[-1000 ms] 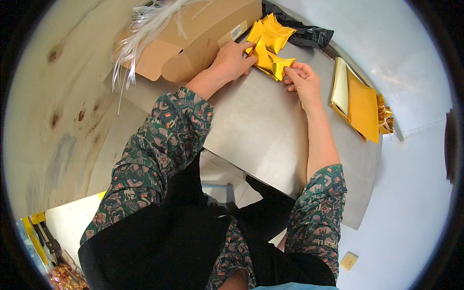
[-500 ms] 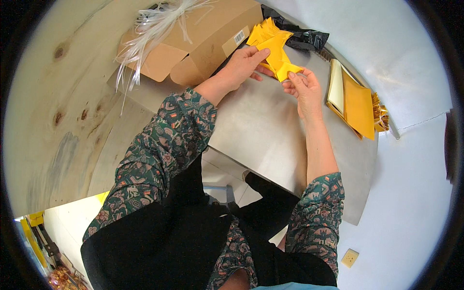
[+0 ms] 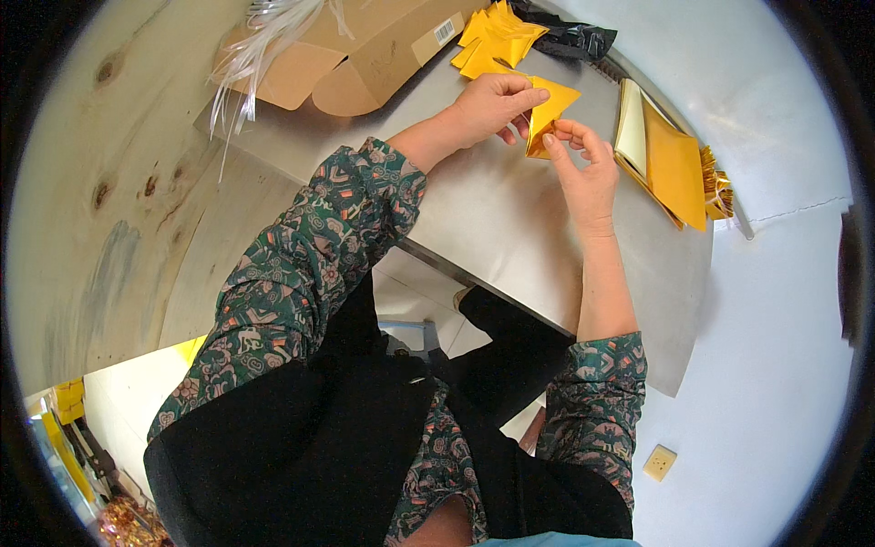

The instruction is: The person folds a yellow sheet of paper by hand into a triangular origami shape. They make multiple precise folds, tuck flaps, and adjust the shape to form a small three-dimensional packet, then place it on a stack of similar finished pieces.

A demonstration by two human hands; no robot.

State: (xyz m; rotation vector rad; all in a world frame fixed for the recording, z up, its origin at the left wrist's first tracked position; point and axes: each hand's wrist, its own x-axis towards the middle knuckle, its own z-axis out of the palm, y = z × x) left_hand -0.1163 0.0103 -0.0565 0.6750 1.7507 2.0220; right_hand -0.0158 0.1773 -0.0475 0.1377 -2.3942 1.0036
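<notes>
A piece of folded gold paper [image 3: 552,102], roughly triangular, is held between both hands above the metal table. My left hand [image 3: 497,105] pinches its upper left side between thumb and fingers. At its lower corner, my right hand [image 3: 583,164] grips the paper with thumb and fingertips. Just beyond my left hand lies a loose pile of folded gold paper pieces [image 3: 501,41]. To the right of my right hand rests a stack of flat gold sheets [image 3: 673,164], with a cream-coloured sheet or pad beside it.
An opened cardboard box [image 3: 383,55] stands at the far left, with white plastic strips [image 3: 264,46] hanging over it. A black plastic bag [image 3: 576,40] lies behind the pile. A tied bundle of folded gold paper [image 3: 717,185] sits by the wall. Plywood [image 3: 109,228] covers the left side.
The held gold paper has come away from the pile, toward me and to the right, and now shows a triangular shape. Both hands still hold it.
</notes>
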